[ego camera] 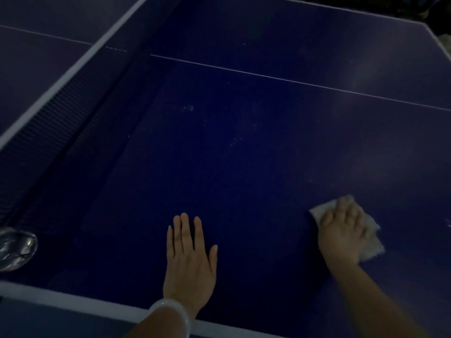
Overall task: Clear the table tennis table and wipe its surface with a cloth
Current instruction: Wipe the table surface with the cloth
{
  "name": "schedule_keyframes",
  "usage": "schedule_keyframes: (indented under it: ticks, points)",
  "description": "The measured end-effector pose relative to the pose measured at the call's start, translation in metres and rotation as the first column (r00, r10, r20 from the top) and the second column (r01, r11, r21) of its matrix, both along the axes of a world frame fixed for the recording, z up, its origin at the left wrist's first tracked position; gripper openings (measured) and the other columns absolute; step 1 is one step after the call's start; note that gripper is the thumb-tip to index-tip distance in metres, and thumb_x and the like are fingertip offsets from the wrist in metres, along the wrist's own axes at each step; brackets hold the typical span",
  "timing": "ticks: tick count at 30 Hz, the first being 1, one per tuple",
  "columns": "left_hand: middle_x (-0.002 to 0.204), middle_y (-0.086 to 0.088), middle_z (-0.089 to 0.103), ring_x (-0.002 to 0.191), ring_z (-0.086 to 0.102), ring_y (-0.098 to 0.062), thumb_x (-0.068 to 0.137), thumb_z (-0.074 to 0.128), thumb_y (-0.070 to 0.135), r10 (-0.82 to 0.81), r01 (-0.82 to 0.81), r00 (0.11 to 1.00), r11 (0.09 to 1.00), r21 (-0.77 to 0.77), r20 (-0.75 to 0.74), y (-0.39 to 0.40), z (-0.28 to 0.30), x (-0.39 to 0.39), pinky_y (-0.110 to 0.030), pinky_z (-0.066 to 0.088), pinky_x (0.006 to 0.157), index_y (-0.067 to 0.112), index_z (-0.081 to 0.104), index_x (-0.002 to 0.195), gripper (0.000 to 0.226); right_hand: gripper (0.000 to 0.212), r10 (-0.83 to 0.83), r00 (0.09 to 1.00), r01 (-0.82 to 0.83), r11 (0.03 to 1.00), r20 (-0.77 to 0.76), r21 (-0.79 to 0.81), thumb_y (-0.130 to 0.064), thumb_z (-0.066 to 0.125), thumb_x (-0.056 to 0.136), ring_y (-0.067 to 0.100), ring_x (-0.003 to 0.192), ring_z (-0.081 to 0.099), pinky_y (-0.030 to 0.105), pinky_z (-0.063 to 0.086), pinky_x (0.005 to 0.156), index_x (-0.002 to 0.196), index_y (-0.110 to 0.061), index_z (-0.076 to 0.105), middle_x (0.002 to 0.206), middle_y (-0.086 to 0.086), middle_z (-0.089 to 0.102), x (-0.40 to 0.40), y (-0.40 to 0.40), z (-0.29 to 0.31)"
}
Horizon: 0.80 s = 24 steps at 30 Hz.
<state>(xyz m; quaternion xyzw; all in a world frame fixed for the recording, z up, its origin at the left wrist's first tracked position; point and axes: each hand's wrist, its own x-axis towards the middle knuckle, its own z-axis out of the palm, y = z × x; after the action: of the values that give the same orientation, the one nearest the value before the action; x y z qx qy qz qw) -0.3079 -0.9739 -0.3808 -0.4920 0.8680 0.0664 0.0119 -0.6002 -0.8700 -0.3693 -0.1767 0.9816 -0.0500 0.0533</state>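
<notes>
No readable text, label or number shows anywhere (the picture is dim)

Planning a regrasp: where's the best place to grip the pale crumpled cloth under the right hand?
A judgement: take the pale crumpled cloth at its bunched middle, from above. It lies flat on the dark blue table tennis table, where the right hand already presses on it with curled fingers; its loose edges would only fold.
</notes>
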Motion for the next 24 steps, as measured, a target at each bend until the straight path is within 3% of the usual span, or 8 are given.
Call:
schedule_keyframes:
  ticks: [2, 4, 8, 13, 16, 19, 22, 24]
  points:
    - [0.156, -0.025, 0.017, 0.147, 0.014, -0.037, 0.098, 0.013, 0.051, 0.003, -0.003, 1.0, 1.0, 0.004, -0.001, 0.0, -0.001, 0.0, -0.053, 0.019, 0.116, 0.003, 0.022, 0.15, 0.071, 0.06, -0.025, 1.0, 0.025, 1.0, 0.004, -0.011, -0.034, 0.018, 0.102, 0.029, 0.15, 0.007, 0.058, 0.007, 0.119, 0.156, -0.017, 0.0, 0.164, 0.012, 0.008, 0.024, 0.002, -0.001]
    - [0.157, -0.025, 0.016, 0.147, 0.013, -0.036, 0.099, 0.011, 0.051, 0.008, -0.008, 1.0, 1.0, 0.004, -0.005, -0.001, -0.001, -0.001, -0.053, 0.019, 0.117, 0.003, 0.022, 0.15, 0.071, 0.066, 0.186, 0.977, -0.186, 0.982, -0.102, 0.016, -0.025, 0.042, 0.096, 0.039, 0.145, 0.025, 0.064, 0.016, 0.115, 0.154, -0.005, 0.016, 0.158, 0.023, 0.023, 0.061, -0.015, -0.003]
    - [0.157, -0.024, 0.016, 0.147, 0.012, -0.035, 0.098, 0.012, 0.051, 0.012, -0.012, 1.0, 1.0, 0.003, 0.003, -0.001, -0.002, -0.001, -0.052, 0.017, 0.117, 0.004, 0.023, 0.15, 0.071, 0.064, 0.723, 0.685, -0.723, 0.69, -0.092, 0.041, -0.033, 0.028, 0.1, 0.029, 0.151, 0.003, 0.056, 0.005, 0.12, 0.157, -0.014, 0.007, 0.164, 0.011, 0.005, 0.116, -0.096, -0.008]
    - [0.157, -0.023, 0.017, 0.147, 0.014, -0.034, 0.097, 0.012, 0.052, 0.013, -0.012, 1.0, 1.0, -0.024, 0.008, -0.002, -0.005, -0.002, -0.049, 0.014, 0.118, 0.005, 0.023, 0.151, 0.072, 0.057, 0.869, 0.495, -0.863, 0.494, -0.015, 0.107, -0.035, 0.022, 0.104, 0.024, 0.151, 0.001, 0.055, 0.005, 0.12, 0.157, -0.019, 0.007, 0.165, 0.005, 0.003, 0.09, -0.167, -0.008]
    - [0.158, -0.023, 0.014, 0.148, 0.009, -0.034, 0.099, 0.012, 0.052, 0.003, -0.003, 1.0, 0.999, -0.032, 0.005, -0.001, -0.008, 0.001, -0.051, 0.013, 0.119, 0.006, 0.018, 0.152, 0.071, 0.055, 0.719, 0.69, -0.692, 0.688, -0.082, 0.218, -0.027, 0.042, 0.099, 0.03, 0.145, 0.022, 0.058, 0.026, 0.112, 0.151, -0.011, 0.031, 0.161, 0.009, 0.019, 0.013, -0.127, -0.003]
    - [0.157, -0.025, 0.014, 0.148, 0.01, -0.036, 0.099, 0.015, 0.051, -0.001, 0.001, 1.0, 1.0, -0.031, -0.014, -0.001, -0.008, 0.001, -0.052, 0.014, 0.119, 0.004, 0.018, 0.152, 0.07, 0.061, 0.271, 0.959, -0.257, 0.954, -0.081, 0.153, -0.023, 0.039, 0.099, 0.035, 0.145, 0.018, 0.056, 0.022, 0.115, 0.154, -0.009, 0.016, 0.161, 0.015, 0.013, -0.066, -0.047, -0.003]
    - [0.156, -0.026, 0.016, 0.147, 0.013, -0.037, 0.099, 0.017, 0.05, -0.01, 0.009, 1.0, 1.0, -0.03, -0.022, 0.0, -0.008, 0.001, -0.053, 0.014, 0.119, 0.003, 0.019, 0.151, 0.07, 0.057, -0.209, 0.976, 0.205, 0.977, 0.058, 0.064, -0.032, 0.017, 0.105, 0.032, 0.15, 0.002, 0.056, 0.002, 0.12, 0.156, -0.014, 0.0, 0.164, 0.012, 0.002, -0.074, -0.003, 0.005]
    - [0.156, -0.027, 0.017, 0.146, 0.014, -0.037, 0.098, 0.016, 0.05, -0.01, 0.01, 1.0, 1.0, -0.024, -0.02, 0.0, -0.005, 0.001, -0.053, 0.016, 0.118, 0.003, 0.021, 0.15, 0.071, 0.058, -0.176, 0.984, 0.176, 0.984, 0.023, 0.03, -0.028, 0.024, 0.104, 0.037, 0.149, 0.008, 0.058, 0.008, 0.119, 0.155, -0.007, 0.009, 0.162, 0.018, 0.009, -0.042, -0.007, 0.0]
